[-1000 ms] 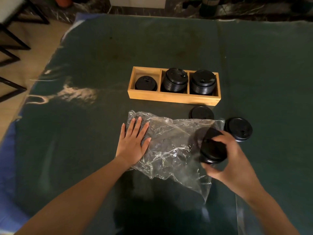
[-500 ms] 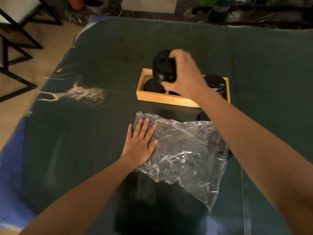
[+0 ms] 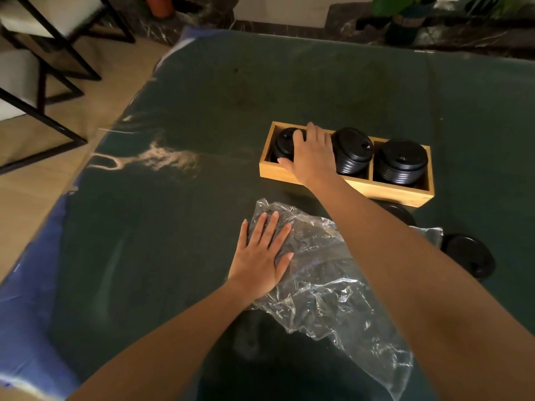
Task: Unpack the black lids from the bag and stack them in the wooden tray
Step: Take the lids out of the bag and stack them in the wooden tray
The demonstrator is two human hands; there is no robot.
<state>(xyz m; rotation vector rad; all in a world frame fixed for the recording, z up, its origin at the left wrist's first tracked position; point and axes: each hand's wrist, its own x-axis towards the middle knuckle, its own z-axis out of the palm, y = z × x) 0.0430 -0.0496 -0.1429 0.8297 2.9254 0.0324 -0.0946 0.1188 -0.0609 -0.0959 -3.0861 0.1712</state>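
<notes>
While the left hand [image 3: 262, 256] lies flat, fingers spread, on the bag [image 3: 333, 285], the right hand [image 3: 314, 153] grips a lid stack [image 3: 285, 143] in the tray's [image 3: 390, 192] left compartment. Two loose lids [image 3: 469, 256] lie on the tabletop [image 3: 173, 227] beside the bag.

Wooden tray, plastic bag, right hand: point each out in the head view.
wooden tray [image 3: 385, 191]: head view, on its near front wall.
plastic bag [image 3: 333, 299]: head view, on its crinkled middle.
right hand [image 3: 314, 153]: head view, on the back of the hand, over the left compartment.
</notes>
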